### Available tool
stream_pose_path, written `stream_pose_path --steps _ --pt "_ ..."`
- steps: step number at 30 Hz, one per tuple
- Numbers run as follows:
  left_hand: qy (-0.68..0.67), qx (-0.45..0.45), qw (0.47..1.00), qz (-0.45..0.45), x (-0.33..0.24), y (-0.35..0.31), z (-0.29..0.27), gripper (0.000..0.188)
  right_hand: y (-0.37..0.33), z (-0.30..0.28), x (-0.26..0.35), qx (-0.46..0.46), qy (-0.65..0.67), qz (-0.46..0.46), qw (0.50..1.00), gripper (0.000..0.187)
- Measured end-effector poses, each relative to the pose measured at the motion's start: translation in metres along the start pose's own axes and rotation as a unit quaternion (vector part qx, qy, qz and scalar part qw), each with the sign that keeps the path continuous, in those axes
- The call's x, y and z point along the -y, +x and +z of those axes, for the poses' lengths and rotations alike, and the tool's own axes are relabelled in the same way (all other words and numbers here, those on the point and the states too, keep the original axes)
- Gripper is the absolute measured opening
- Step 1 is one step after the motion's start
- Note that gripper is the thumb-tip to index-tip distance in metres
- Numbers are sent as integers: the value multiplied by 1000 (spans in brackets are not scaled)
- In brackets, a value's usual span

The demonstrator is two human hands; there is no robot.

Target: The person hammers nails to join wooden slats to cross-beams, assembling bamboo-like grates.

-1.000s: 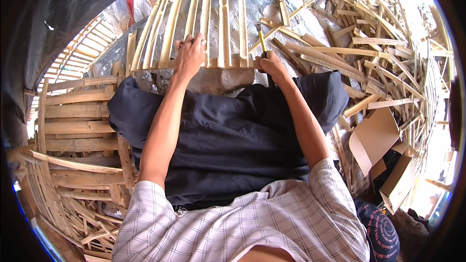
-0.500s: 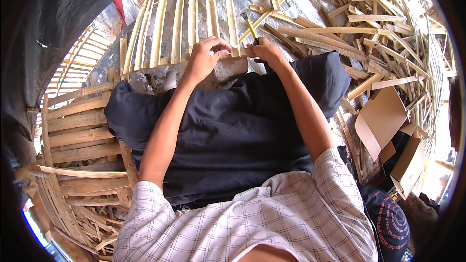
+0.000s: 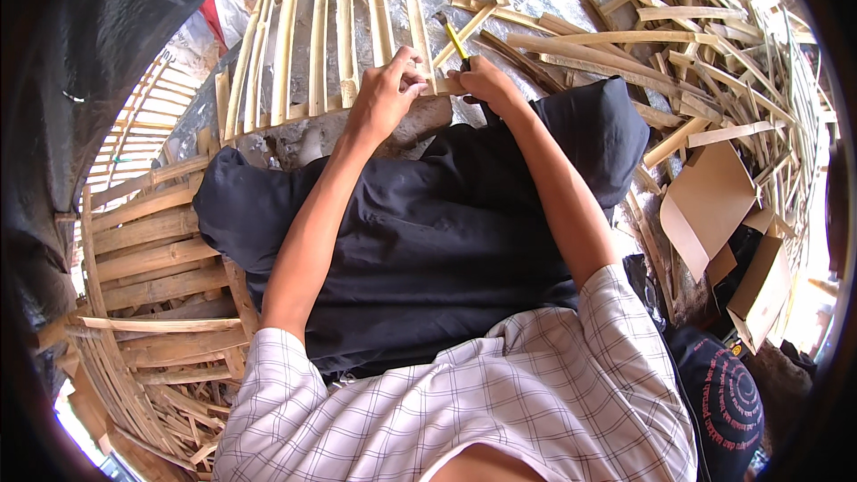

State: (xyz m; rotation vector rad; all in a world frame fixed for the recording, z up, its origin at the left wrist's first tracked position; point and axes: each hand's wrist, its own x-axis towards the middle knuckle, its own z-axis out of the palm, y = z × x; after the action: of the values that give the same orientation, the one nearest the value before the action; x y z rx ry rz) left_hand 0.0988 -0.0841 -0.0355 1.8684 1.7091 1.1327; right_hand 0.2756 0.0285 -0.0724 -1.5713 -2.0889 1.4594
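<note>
Gripping a yellow-and-black hammer (image 3: 455, 40), the right hand (image 3: 485, 85) is closed on the grip in the head view, the tool's head pointing up and slightly left. The same hand sits at the right end of a bamboo crosspiece (image 3: 299, 116); whether it presses on the wood cannot be confirmed.

The left hand (image 3: 386, 103) is apart from the right and just beside it, with fingers bent, close to the near end of the rightmost slat (image 3: 418, 22). Whether the fingertips pinch anything small cannot be determined.

The bamboo frame (image 3: 287, 45) lies in front of the person, beyond the knees. Its slats run away from the body, side by side with gaps between, their near ends at the crosspiece. Spacing is uneven: two slats at the left are close together. A stone block (image 3: 424, 120) shows below the crosspiece.

Dark cloth (image 3: 428, 241) covers the legs; the shirt (image 3: 500, 384) is pale and checked. At right, loose bamboo strips (image 3: 687, 40) are heaped in crossing directions, with an open cardboard box (image 3: 710, 201) nearer the body. At left is a panel of bamboo slats (image 3: 165, 263).
</note>
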Motion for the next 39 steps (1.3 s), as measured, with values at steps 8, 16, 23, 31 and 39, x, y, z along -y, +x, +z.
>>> stream_pose_path --steps 8,16,23,31,39 --pt "17 13 1000 -11 -4 4 4 35 0 4 0 -22 11 1 1000 38" --pt "21 2 998 66 6 2 9 25 3 3 -4 -7 11 2 1000 38" --pt "-148 -51 987 -32 15 4 8 15 -1 -1 1 12 5 3 1000 36" --pt "-167 -42 984 -44 19 3 8 5 -2 1 2 14 39 4 999 34" --pt "-208 -23 976 -64 19 0 6 5 1 2 2 10 21 19 1000 33"
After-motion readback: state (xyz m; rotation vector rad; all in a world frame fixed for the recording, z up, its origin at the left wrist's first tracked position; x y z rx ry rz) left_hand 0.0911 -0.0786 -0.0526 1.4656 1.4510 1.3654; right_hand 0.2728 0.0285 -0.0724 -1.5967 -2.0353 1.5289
